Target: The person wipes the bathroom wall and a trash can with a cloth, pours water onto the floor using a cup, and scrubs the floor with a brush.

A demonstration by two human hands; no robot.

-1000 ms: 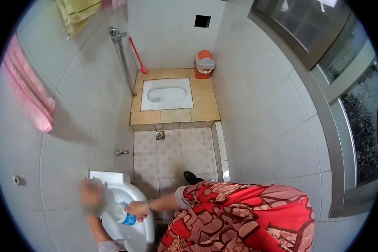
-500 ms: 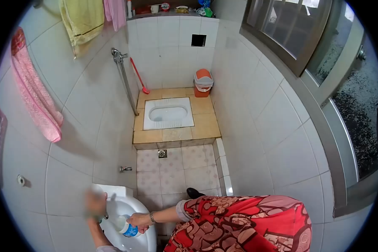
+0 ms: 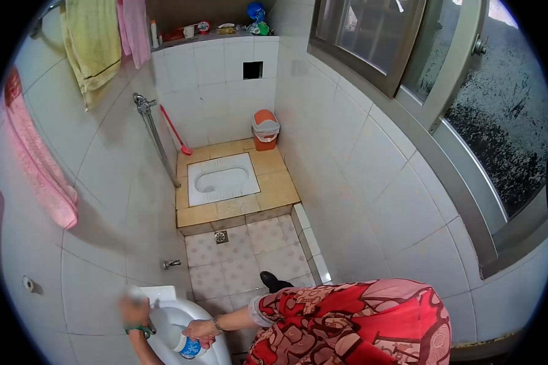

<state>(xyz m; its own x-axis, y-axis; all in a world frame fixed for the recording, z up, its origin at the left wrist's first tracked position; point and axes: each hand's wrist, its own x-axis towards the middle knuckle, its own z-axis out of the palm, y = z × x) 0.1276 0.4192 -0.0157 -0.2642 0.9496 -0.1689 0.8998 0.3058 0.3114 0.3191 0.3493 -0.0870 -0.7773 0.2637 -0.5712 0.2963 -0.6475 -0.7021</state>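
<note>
My right hand [image 3: 200, 331] is closed around a translucent white plastic container with a blue label [image 3: 190, 348], tilted inside the white washbasin [image 3: 219, 348]. A bracelet or watch circles that wrist. At the basin's back left edge is my left hand [image 3: 135, 311], with a green band on its wrist. It is beside the tap [image 3: 152, 329], and a blurred patch covers part of it, so its fingers cannot be made out.
Beyond the tiled floor [image 3: 225, 277], a raised step holds a squat toilet [image 3: 224, 179]. An orange and white bin [image 3: 265, 131] and a red long-handled brush [image 3: 176, 131] stand near the back wall. Towels [image 3: 94, 48] hang at left; a framed window [image 3: 371, 36] is at right.
The camera view has turned, so the room appears shifted left and lower. Both hands remain at the basin, the right still holding the container.
</note>
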